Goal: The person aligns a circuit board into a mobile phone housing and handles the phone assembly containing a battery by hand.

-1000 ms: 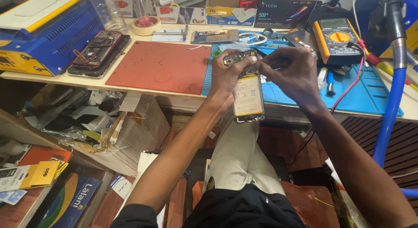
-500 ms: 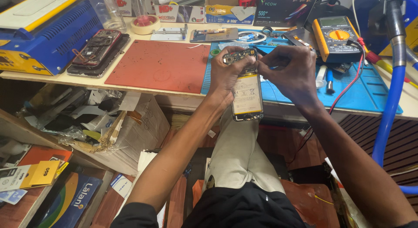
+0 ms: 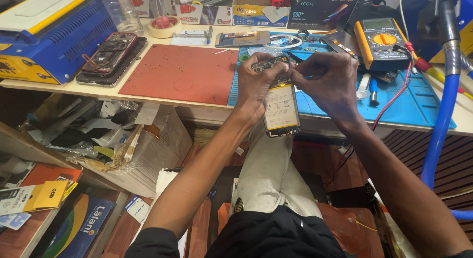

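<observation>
An opened phone (image 3: 280, 109), back cover off with its battery and circuit board exposed, is held upright over the bench edge. My left hand (image 3: 257, 85) grips it along its left side near the top. My right hand (image 3: 329, 83) is pinched at the phone's top right corner, fingers closed on a small part or tool that is too small to make out. Both hands hover above the front edge of the blue work mat (image 3: 414, 103).
A red mat (image 3: 182, 73) lies left of the blue one. Further left are disassembled phones (image 3: 111, 53) and a blue-and-yellow machine (image 3: 44, 36). An orange multimeter (image 3: 382, 43) with red lead sits at right. A blue hose (image 3: 441, 125) hangs right. Boxes and clutter fill the shelf below.
Hands and phone have stayed nearly in place; the phone has shifted slightly, and the right hand's fingers keep working at its top edge.
</observation>
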